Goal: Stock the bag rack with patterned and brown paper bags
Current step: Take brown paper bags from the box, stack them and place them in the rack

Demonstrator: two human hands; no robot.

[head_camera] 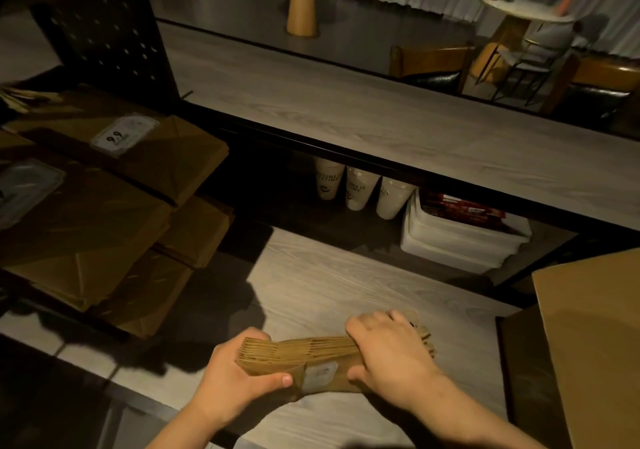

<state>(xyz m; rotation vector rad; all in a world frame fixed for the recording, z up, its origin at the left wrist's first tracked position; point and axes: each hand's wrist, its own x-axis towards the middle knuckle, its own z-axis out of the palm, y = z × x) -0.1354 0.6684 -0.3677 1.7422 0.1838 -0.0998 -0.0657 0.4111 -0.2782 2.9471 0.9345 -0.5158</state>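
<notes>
— Where are the bags right now?

— A bundle of brown paper bags [311, 355] stands on edge on the pale wooden counter [332, 282], folded edges up. The left hand [235, 379] grips its left end, thumb lying across the front face and fingers wrapped behind. The right hand [391, 348] is clamped over the right end, fingers curled over the top and thumb on the front. Both are holding that one bundle.

— What's that pale patch on the front?

— A label [319, 376], but too dim and small to read. The far end of the bundle is hidden under the right hand; only a few paper tips stick out past the knuckles.

— And the rack?

— On the left, in shadow, stacks of flat brown bags [104, 206] lie on it. One stack carries a clear tag [123, 134] marked "9.9" (the only print I can make out). A second tag [27, 189] lower down is unreadable. The rack's own frame is mostly lost in the dark.

— Anything else around?

— Three white paper cups [360, 194] under the upper shelf, printing partly hidden, beside stacked white bins [457, 244] holding red packets [464, 208]. A cardboard box [588, 338] is cut off at the right edge.
</notes>
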